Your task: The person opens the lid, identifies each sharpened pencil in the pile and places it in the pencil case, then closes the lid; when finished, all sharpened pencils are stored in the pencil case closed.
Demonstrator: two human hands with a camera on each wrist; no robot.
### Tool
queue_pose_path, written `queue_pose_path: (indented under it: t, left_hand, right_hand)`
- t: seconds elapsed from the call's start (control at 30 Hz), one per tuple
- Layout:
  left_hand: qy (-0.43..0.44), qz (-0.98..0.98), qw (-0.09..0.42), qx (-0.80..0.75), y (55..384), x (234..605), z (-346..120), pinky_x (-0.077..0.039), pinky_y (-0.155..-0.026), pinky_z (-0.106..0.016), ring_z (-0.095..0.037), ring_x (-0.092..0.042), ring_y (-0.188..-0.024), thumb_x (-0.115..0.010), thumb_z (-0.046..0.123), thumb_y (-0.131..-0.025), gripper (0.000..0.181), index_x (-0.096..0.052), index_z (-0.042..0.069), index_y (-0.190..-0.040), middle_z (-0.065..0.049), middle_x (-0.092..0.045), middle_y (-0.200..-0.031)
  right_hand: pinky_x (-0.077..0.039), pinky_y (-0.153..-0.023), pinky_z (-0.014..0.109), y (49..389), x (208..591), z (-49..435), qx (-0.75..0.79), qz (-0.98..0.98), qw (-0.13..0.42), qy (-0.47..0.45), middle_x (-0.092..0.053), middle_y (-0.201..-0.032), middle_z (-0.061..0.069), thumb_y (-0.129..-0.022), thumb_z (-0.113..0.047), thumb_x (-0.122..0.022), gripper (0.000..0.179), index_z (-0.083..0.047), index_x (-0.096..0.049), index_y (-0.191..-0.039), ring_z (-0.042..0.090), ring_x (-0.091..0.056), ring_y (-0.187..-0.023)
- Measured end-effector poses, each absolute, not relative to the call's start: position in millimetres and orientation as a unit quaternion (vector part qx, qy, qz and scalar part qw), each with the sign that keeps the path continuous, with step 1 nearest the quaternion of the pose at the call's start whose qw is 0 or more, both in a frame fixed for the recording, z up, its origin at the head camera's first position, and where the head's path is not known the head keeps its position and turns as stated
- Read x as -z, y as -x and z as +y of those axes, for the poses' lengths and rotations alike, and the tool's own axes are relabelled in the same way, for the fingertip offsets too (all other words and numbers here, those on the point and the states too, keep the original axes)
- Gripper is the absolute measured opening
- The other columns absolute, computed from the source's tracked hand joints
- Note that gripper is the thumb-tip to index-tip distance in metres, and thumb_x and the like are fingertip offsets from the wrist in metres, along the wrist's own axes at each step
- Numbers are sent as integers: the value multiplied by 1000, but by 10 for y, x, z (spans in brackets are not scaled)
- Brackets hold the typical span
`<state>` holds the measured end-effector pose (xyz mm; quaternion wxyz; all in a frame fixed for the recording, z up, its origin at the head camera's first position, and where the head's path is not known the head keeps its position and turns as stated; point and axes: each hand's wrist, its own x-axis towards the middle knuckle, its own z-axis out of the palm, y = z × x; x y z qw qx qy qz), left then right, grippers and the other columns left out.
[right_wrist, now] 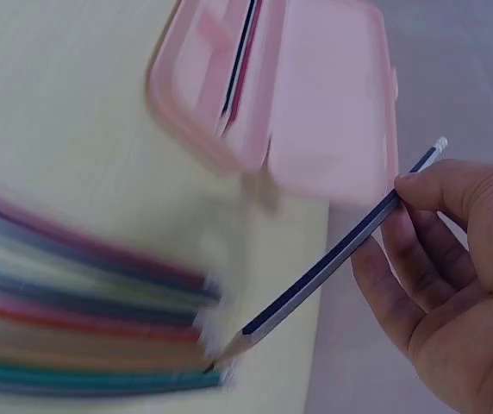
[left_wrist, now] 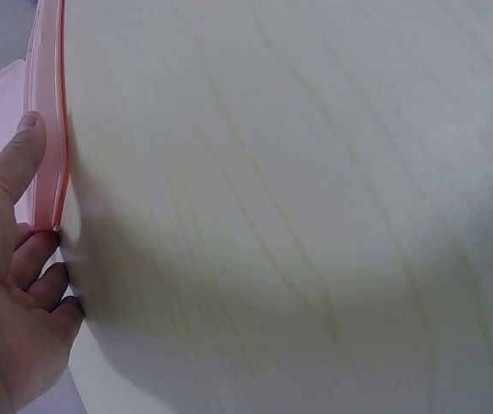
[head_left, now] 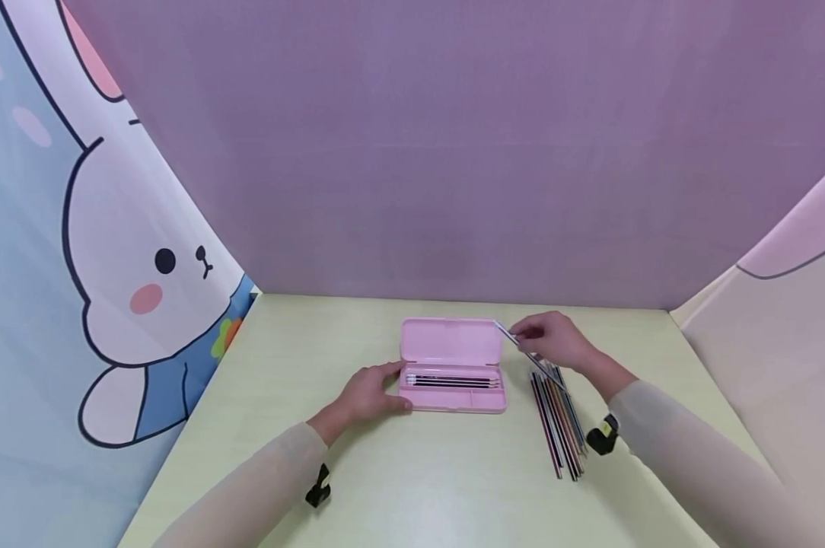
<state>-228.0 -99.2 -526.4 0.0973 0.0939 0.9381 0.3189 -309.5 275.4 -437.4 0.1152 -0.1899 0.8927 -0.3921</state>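
Observation:
A pink pencil case (head_left: 451, 398) lies on the table with its lid (head_left: 451, 342) raised at the back. Several pencils (head_left: 452, 382) lie side by side in its rear compartment. My left hand (head_left: 367, 393) holds the case by its left end; in the left wrist view the thumb (left_wrist: 24, 155) is on the case's side and the fingers curl at its corner. Between thumb and fingers, my right hand (head_left: 555, 339) pinches a dark-and-silver pencil (right_wrist: 328, 259), right of the lid. Its sharpened tip points down toward a bundle of pencils (head_left: 559, 422) on the table.
The case's front compartment (head_left: 436, 397) has a small divider near its right end. A pale wood-grain table (head_left: 412, 487) carries everything. A purple cloth wall (head_left: 453, 152) stands behind the table, and a rabbit-print cloth (head_left: 132, 228) hangs at left.

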Motion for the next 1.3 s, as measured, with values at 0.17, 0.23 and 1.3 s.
queue_pose_path:
  t: [0.17,0.23,1.3]
  left_hand:
    - [-88,938,97,-322,2293,5268,-1000,-38,-120,-56,-36,-45,-145,-87,43,-80,91,-44,19,-157,-8,-52,-155]
    - [-88,937,98,-324,2304,5283,-998,-38,-119,-57,-37,-45,-145,-87,44,-80,91,-44,19,-157,-8,-52,-155]
    - [-89,938,99,-320,2325,5307,-994,-41,-118,-54,-37,-48,-143,-86,48,-80,91,-46,17,-156,-10,-55,-152]
  right_hand:
    - [-60,-73,31,3171,4331,2320,382,884,103,251,-76,-102,11,-93,-2,-70,23,-4,-77,-115,19,-66,-87]
    - [-59,-78,30,3200,4351,2179,382,878,105,269,-77,-103,9,-93,-2,-71,22,-7,-78,-114,18,-67,-91]
    - [-60,-80,27,3204,4950,1365,345,872,143,318,-75,-87,-6,-84,-1,-81,17,-15,-79,-91,8,-67,-83]
